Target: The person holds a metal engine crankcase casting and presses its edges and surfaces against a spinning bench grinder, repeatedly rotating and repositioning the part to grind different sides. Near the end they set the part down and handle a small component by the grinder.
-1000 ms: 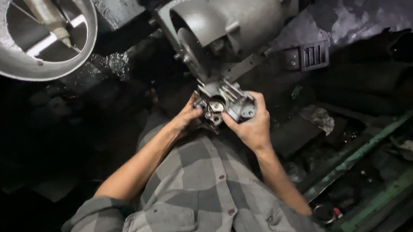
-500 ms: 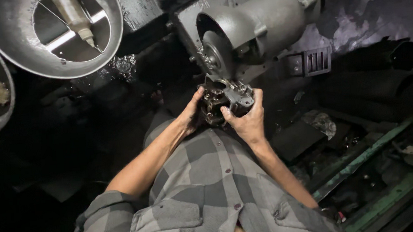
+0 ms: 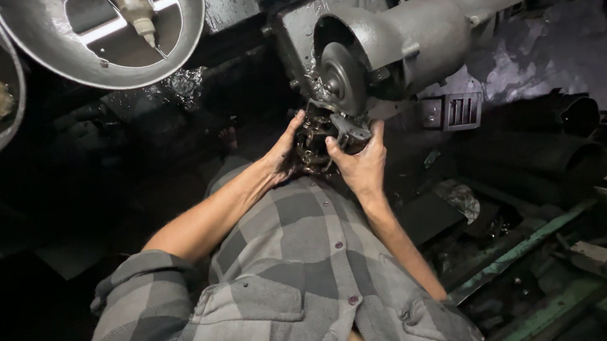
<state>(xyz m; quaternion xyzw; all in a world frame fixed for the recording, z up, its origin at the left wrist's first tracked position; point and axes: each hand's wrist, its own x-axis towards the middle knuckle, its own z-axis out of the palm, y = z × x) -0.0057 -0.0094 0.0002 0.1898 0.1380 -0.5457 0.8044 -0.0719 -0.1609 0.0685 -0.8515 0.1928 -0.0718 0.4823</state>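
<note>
Both hands grip a small metal casting with holes and ribs. My left hand clasps its left side and my right hand wraps its right side, thumb on top. The casting's upper edge is pressed up against the round grinding wheel of a grey bench grinder. The wheel sits inside a curved grey guard. My grey checked shirt fills the lower part of the view.
Two large grey metal bowls sit at the upper left, one with a lit tube and a bottle reflected or lying in it. Dark pipes lie at the right. A green metal rail and scrap pieces run along the lower right.
Both hands have lifted the casting up and away from my body until it meets the grinding wheel. The view has tilted down and closer to the grinder.
</note>
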